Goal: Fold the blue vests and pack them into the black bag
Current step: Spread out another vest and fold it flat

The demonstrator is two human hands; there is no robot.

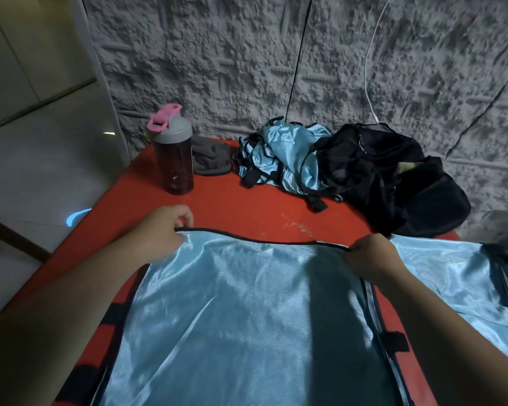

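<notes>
A shiny light-blue vest (pixel 241 312) with black trim lies spread flat on the red table (pixel 223 206) in front of me. My left hand (pixel 165 230) pinches its far black-edged hem at the left corner. My right hand (pixel 373 256) pinches the same hem at the right corner. A second blue vest (pixel 452 276) lies flat to the right, partly under my right forearm. A crumpled pile of blue vests (pixel 282 156) sits at the back of the table. The black bag (pixel 393 177) slumps beside the pile at the back right.
A dark bottle (pixel 173 153) with a grey lid and pink cap stands at the back left. A grey cloth (pixel 210 156) lies behind it. A rough grey wall with a black cable and a white cable rises behind the table. Tiled floor lies to the left.
</notes>
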